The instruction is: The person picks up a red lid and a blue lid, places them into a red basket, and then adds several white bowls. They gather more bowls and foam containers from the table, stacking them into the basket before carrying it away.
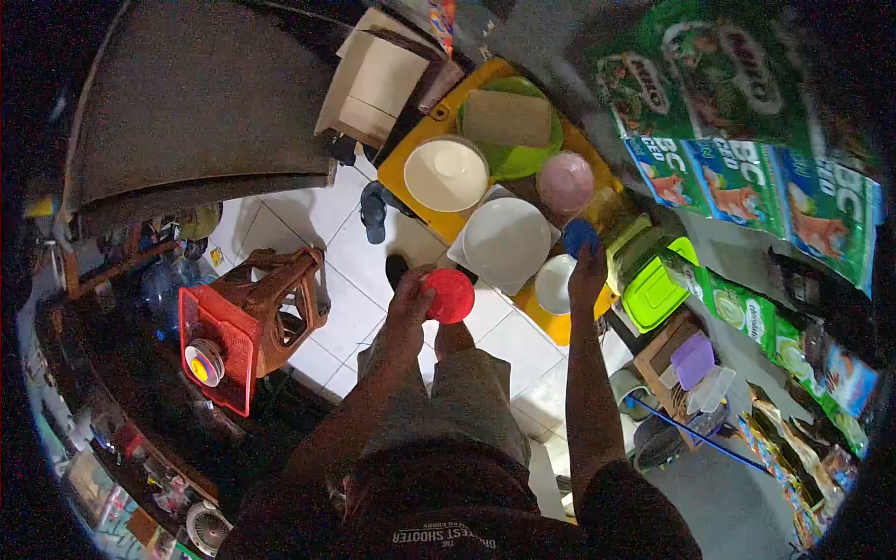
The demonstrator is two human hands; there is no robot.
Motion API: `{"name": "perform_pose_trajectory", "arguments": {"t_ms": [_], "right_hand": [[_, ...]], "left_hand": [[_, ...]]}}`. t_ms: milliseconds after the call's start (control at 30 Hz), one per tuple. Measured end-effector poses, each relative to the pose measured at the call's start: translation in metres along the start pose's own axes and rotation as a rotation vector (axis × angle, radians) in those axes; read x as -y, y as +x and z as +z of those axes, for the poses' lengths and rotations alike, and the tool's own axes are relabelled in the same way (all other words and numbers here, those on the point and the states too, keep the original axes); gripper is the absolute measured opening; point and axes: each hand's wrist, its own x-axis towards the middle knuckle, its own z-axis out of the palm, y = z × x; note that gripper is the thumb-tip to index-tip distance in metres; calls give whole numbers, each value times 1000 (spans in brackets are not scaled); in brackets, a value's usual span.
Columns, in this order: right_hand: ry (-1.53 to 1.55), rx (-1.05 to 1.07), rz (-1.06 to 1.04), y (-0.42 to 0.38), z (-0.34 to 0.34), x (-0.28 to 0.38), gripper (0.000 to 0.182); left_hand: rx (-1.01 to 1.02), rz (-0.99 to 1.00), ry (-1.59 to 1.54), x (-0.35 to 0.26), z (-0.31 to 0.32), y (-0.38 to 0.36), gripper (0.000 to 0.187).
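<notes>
My left hand (pixel 408 303) is closed on the edge of a round red plastic lid or shallow dish (pixel 452 295), held in front of my legs, over the floor. To the right, my right hand (pixel 587 276) reaches to the table edge, its fingers on a small round blue lid or dish (pixel 580 239). Just left of that hand is a small white bowl (pixel 554 286). On the yellow table (pixel 411 154) stand a large white bowl (pixel 507 245), a cream bowl (pixel 446 182) and a pink bowl (pixel 566 182). A green plate (pixel 513 163) lies under a tan rectangular piece (pixel 507 119).
Bright green containers (pixel 656 294) stand right of the table. At left, a red basket (pixel 229 336) holding stacked round items rests by a brown plastic stool (pixel 280 303). A dark sandal (pixel 372 213) lies on the tiled floor. Hanging sachet packs (pixel 737 191) line the right.
</notes>
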Motion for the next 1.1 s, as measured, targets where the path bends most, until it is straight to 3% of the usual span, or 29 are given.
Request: {"name": "perform_pose_trajectory", "arguments": {"t_ms": [33, 100, 167, 233, 300, 433, 467, 567, 600, 733, 800, 900, 967, 1033, 1100], "right_hand": [[33, 131, -155, -15, -5, -13, 33], [37, 92, -50, -38, -7, 9, 32], [693, 278, 426, -45, -17, 78, 27], [678, 308, 414, -53, -16, 109, 25], [672, 353, 308, -63, -11, 134, 44], [787, 462, 308, -78, -12, 208, 42], [773, 458, 415, -86, -15, 236, 41], [755, 469, 326, -117, -6, 275, 35], [708, 562, 192, -122, -8, 285, 30], [612, 757, 4, -148, -42, 319, 21], [520, 939, 100, -164, -76, 336, 20], [583, 1011, 192, -189, -111, 352, 23], [606, 973, 189, -204, -115, 352, 25], [745, 829, 333, -222, -117, 359, 26], [811, 824, 326, -232, -116, 369, 29]], "left_hand": [[-2, 17, 0, -15, 5, -2, 40], [-99, -66, 212, -53, 13, -14, 41], [-51, 56, 166, -62, 7, -11, 41], [-35, 30, 150, -80, 0, -17, 41], [-27, 35, 239, -94, -10, -26, 41], [28, 76, 119, -120, -34, -45, 40], [35, 72, 93, -126, -42, -51, 40], [53, 120, 90, -155, -59, -78, 41], [53, 101, 115, -168, -63, -89, 41], [119, 135, 137, -207, -98, -131, 38], [176, 171, 147, -223, -116, -154, 37], [155, 168, 246, -244, -135, -183, 33], [134, 63, 154, -257, -141, -201, 31], [157, 163, 211, -249, -150, -201, 31], [141, 218, 207, -250, -151, -205, 32]]}}
